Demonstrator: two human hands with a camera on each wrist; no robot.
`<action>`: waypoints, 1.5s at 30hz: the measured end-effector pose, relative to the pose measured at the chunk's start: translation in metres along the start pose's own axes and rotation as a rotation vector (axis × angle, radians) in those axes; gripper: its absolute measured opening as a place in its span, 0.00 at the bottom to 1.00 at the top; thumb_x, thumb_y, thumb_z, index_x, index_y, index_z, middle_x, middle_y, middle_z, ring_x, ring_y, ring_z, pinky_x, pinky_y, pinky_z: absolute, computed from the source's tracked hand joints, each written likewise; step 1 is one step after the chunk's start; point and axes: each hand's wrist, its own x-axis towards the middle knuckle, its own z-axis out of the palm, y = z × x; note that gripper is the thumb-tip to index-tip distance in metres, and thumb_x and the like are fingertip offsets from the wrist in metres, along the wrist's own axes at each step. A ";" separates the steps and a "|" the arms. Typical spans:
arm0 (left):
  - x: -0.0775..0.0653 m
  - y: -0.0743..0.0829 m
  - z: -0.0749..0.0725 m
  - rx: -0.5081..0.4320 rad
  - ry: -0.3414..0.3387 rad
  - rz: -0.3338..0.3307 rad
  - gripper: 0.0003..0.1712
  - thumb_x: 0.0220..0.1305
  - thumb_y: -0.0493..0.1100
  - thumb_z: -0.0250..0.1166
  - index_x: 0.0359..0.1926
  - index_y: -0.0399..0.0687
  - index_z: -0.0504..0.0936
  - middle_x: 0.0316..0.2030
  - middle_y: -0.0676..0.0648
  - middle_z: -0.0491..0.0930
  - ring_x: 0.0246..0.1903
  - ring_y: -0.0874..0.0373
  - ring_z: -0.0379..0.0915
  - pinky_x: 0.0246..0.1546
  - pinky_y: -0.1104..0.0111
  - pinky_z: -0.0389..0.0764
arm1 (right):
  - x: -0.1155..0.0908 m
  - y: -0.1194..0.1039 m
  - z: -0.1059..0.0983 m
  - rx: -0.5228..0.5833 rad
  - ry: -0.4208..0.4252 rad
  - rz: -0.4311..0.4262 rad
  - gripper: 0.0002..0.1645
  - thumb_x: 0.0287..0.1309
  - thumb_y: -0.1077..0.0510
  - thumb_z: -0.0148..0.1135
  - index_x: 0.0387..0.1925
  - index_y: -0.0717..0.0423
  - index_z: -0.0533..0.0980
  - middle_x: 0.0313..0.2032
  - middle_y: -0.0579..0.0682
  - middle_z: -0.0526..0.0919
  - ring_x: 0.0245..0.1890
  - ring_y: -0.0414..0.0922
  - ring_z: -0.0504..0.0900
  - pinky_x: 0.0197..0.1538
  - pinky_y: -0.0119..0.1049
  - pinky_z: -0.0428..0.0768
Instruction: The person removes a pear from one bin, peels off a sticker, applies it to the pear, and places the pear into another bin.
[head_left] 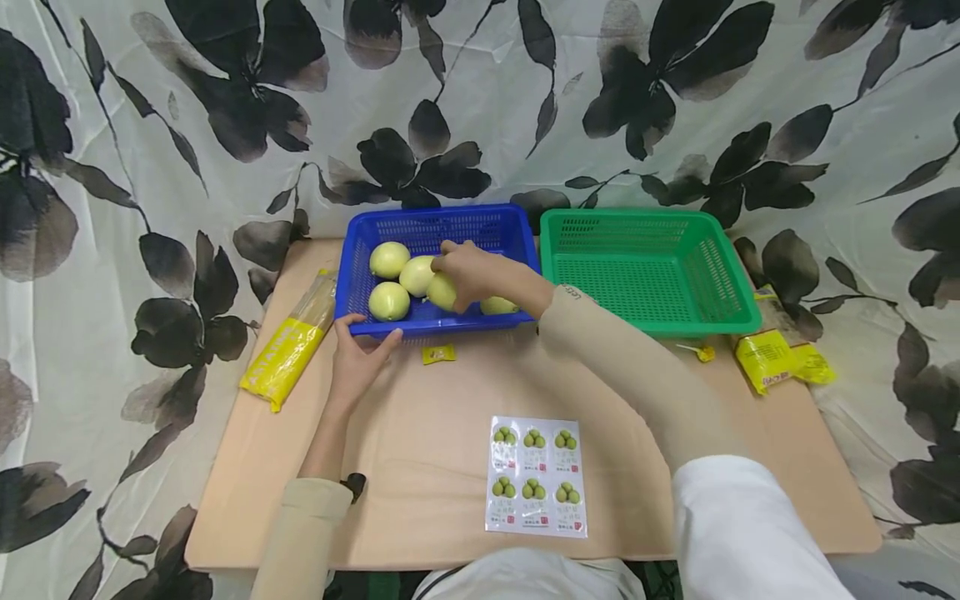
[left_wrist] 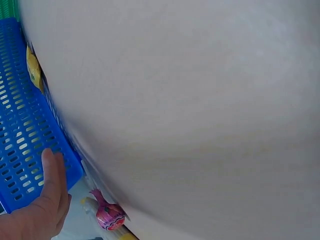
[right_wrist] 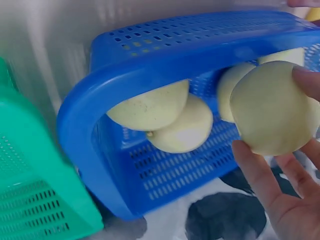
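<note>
A blue basket (head_left: 438, 327) holds several round, pale yellow-green fruits (head_left: 389, 302) that look like small melons. My right hand (head_left: 483, 273) is inside the basket and holds one round fruit (right_wrist: 272, 107) between thumb and fingers. In the right wrist view that fruit is raised over the others, and two more fruits (right_wrist: 182, 125) lie at the basket's near end. My left hand (head_left: 358, 362) rests on the basket's front left corner, thumb and fingers spread. Straight fingers (left_wrist: 50, 182) lie against the basket wall in the left wrist view.
A green basket (head_left: 645, 321) stands right of the blue one. Yellow packages lie at the left (head_left: 288, 350) and right (head_left: 776, 354). A small yellow packet (head_left: 438, 354), a yellow lollipop (head_left: 703, 353) and a sticker sheet (head_left: 536, 477) are on the table. A pink-wrapped lollipop (left_wrist: 109, 215) shows near the left hand.
</note>
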 end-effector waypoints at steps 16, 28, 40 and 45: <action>0.006 -0.002 0.009 0.016 0.023 -0.011 0.48 0.62 0.65 0.73 0.69 0.55 0.53 0.61 0.28 0.74 0.54 0.38 0.83 0.39 0.78 0.82 | -0.126 0.014 0.021 0.117 0.299 -0.024 0.44 0.43 0.52 0.85 0.63 0.58 0.78 0.55 0.61 0.77 0.48 0.57 0.75 0.52 0.48 0.78; 0.003 0.002 0.008 0.034 0.021 -0.002 0.48 0.64 0.64 0.72 0.70 0.54 0.52 0.57 0.29 0.76 0.54 0.39 0.81 0.40 0.80 0.80 | -0.163 0.029 0.101 0.220 0.292 0.132 0.41 0.42 0.55 0.84 0.61 0.59 0.79 0.56 0.60 0.78 0.52 0.58 0.77 0.58 0.57 0.78; 0.001 0.004 0.011 0.041 0.025 -0.008 0.48 0.64 0.64 0.72 0.70 0.54 0.52 0.54 0.30 0.78 0.51 0.41 0.82 0.40 0.79 0.81 | -0.164 0.037 0.144 0.283 0.303 0.232 0.43 0.42 0.55 0.85 0.63 0.59 0.78 0.51 0.56 0.77 0.47 0.53 0.73 0.50 0.48 0.78; 0.001 0.005 0.011 0.035 0.026 -0.009 0.48 0.64 0.64 0.72 0.70 0.54 0.52 0.54 0.30 0.78 0.52 0.41 0.83 0.39 0.79 0.82 | -0.165 0.040 0.149 0.333 0.313 0.284 0.46 0.44 0.52 0.85 0.64 0.60 0.76 0.59 0.58 0.76 0.53 0.58 0.73 0.53 0.53 0.83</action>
